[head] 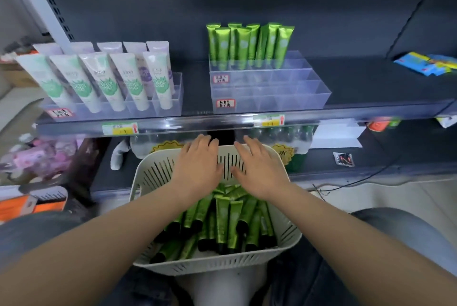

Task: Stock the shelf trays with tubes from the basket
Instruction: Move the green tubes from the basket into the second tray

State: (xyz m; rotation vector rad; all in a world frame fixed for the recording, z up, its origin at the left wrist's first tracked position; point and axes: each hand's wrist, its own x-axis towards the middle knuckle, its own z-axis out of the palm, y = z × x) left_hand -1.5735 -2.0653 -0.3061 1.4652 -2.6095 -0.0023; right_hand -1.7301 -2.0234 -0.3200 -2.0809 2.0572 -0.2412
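Observation:
A cream slotted basket (288,236) sits low in front of me, filled with several shiny green tubes with black caps (223,221). My left hand (197,164) and my right hand (257,169) hover side by side above the far half of the basket, fingers straight and spread, holding nothing. On the shelf above stands a clear stepped tray (272,93); its back row holds several upright green tubes (247,43), and its front rows hold none.
A second clear tray (173,105) at the left holds several white and green tubes, with pale purple ones behind. Blue packets (425,63) lie at the shelf's far right. Price labels run along the shelf edge (222,120). Bottles stand on the lower shelf behind the basket.

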